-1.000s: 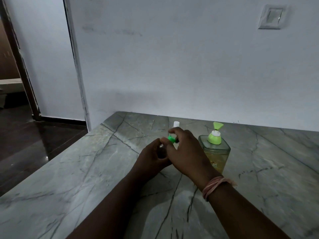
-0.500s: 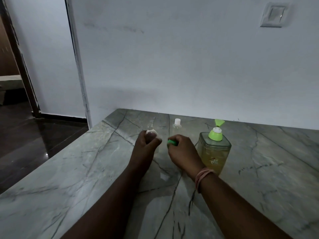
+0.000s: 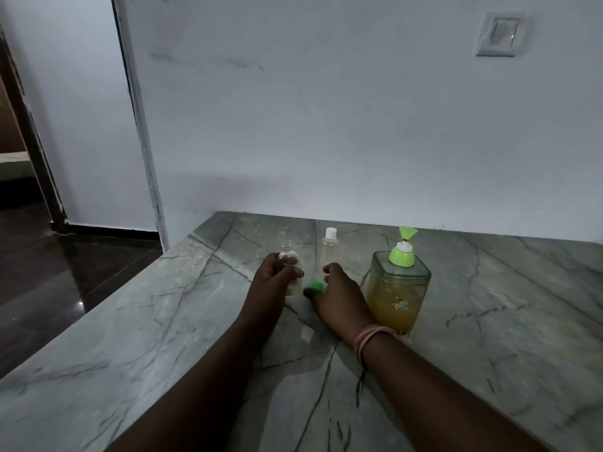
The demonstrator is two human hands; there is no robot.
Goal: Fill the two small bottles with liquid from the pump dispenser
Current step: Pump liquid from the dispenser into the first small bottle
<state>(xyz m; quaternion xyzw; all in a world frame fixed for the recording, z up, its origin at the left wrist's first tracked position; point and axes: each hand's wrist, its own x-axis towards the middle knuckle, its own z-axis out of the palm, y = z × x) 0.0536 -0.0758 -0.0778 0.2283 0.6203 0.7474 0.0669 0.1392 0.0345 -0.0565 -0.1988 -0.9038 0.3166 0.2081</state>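
Note:
My left hand (image 3: 272, 275) grips a small clear bottle (image 3: 291, 261), upright on the marble counter with its neck uncapped. My right hand (image 3: 337, 293) rests low on the counter just right of it, fingertips on a small green cap (image 3: 316, 285). Behind my right hand stands a second clear bottle (image 3: 329, 247) with a white cap, untouched. To the right sits the pump dispenser (image 3: 398, 288), a square clear jar of yellowish liquid with a light green pump head whose spout points up.
The grey veined marble counter (image 3: 489, 321) ends at a left edge dropping to dark floor (image 3: 65, 272). A white wall (image 3: 359, 125) rises directly behind the bottles, with a switch plate at the upper right.
My hands parted: the right one came away from the small bottle with the green cap and dropped to the counter, while the left kept the uncapped bottle and shifted it slightly left.

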